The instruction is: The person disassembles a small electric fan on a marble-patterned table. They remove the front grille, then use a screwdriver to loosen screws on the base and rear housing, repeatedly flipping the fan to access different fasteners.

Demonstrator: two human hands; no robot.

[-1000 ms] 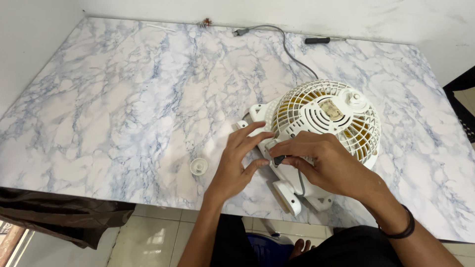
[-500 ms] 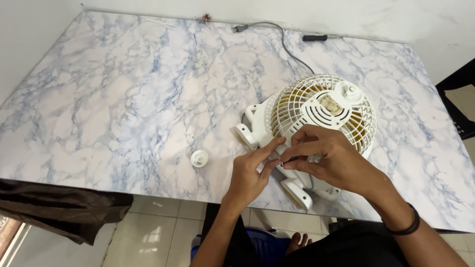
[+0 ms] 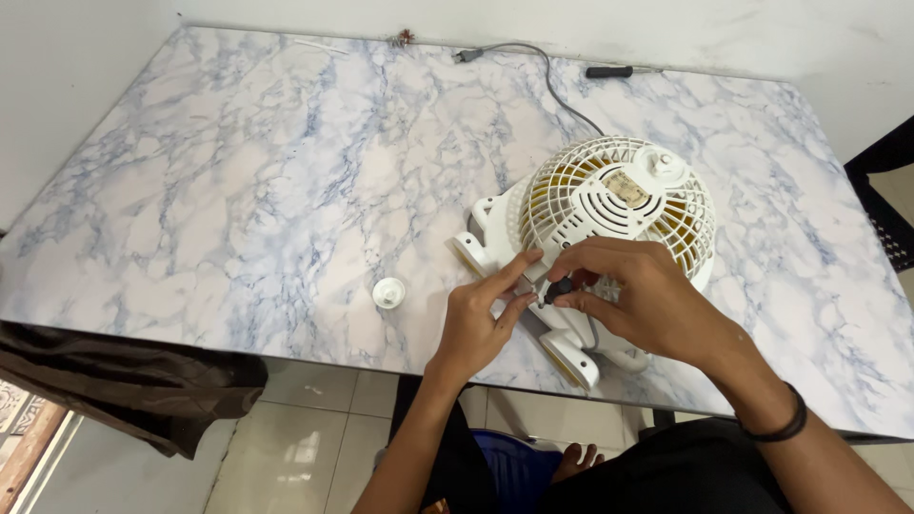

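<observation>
White fan [image 3: 619,205], one white knob [image 3: 388,291], one screwdriver [image 3: 619,71], two hands

- Setting looked like a room in a home, used as a makeshift repair spot.
- Table [image 3: 238,190] had a blue-and-white marble-pattern top, pushed against plain white walls [image 3: 762,38].
- Floor [image 3: 305,447] was pale glossy tile, household type.
- A small white table fan [image 3: 609,205] lay face down on the table, its grey cord [image 3: 552,86] trailing to the wall.
- One black-handled screwdriver [image 3: 614,71] was the only tool seen; no bench or tool racks.
- Dark cloth [image 3: 124,381] hung at the table's near-left edge.
</observation>
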